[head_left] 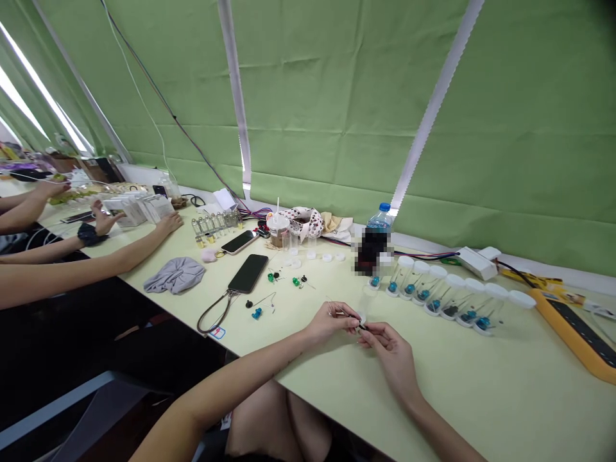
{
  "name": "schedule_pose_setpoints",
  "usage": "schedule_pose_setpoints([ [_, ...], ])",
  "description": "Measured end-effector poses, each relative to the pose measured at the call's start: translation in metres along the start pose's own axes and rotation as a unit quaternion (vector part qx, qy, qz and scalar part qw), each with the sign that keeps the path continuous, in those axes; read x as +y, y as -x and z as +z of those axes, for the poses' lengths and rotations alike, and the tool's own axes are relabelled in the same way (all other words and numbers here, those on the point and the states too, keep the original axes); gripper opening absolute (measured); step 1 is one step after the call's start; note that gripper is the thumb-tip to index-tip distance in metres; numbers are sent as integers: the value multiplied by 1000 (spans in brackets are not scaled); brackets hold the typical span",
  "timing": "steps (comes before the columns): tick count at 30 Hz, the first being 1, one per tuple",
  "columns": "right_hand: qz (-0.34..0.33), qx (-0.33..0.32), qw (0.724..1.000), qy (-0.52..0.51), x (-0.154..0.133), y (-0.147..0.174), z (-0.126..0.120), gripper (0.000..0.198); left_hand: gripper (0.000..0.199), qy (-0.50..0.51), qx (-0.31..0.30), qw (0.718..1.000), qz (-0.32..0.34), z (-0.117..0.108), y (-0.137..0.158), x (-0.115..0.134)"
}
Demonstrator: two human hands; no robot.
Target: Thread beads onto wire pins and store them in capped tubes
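Observation:
My left hand (333, 322) and my right hand (391, 354) meet over the table, both in a fingertip pinch on a small dark piece (362, 326). Its exact kind is too small to make out. Thin wires stick out by my left fingers. A small whitish round part shows just behind the fingertips. Left of my hands lie a blue piece (256, 313) and a small black knob (249, 304) with thin wire. Farther back are green pieces (296, 281) with black knobs. To the right stands a row of clear white-capped tubes (437, 289), most with blue pieces inside.
A phone (248, 274) with a wrist strap, a grey cloth (174, 275) and a lidded drink cup (278, 229) are to the left. An orange power strip (577, 330) lies right. At far left, other people's arms (129, 253) reach over white boxes (156, 206).

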State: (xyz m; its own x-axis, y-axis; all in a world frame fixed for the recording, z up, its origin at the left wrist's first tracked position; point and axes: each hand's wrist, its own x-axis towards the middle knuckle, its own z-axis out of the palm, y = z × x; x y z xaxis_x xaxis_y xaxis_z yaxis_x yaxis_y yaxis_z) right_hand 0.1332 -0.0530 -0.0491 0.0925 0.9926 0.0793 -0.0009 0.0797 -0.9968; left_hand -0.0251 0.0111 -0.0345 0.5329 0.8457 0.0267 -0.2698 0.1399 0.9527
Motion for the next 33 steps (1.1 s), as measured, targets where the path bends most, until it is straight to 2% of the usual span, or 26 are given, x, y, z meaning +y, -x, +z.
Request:
schedule_pose_setpoints([
  [17,0,-2,1000,0,0,-1,2,32,34,3,-7,1000,0,2,3,5],
  [26,-16,-24,1000,3,0,-1,2,32,33,16,4,1000,2,1,2,4],
  [33,-7,-18,1000,4,4,-1,0,35,33,24,-13,1000,4,0,2,5],
])
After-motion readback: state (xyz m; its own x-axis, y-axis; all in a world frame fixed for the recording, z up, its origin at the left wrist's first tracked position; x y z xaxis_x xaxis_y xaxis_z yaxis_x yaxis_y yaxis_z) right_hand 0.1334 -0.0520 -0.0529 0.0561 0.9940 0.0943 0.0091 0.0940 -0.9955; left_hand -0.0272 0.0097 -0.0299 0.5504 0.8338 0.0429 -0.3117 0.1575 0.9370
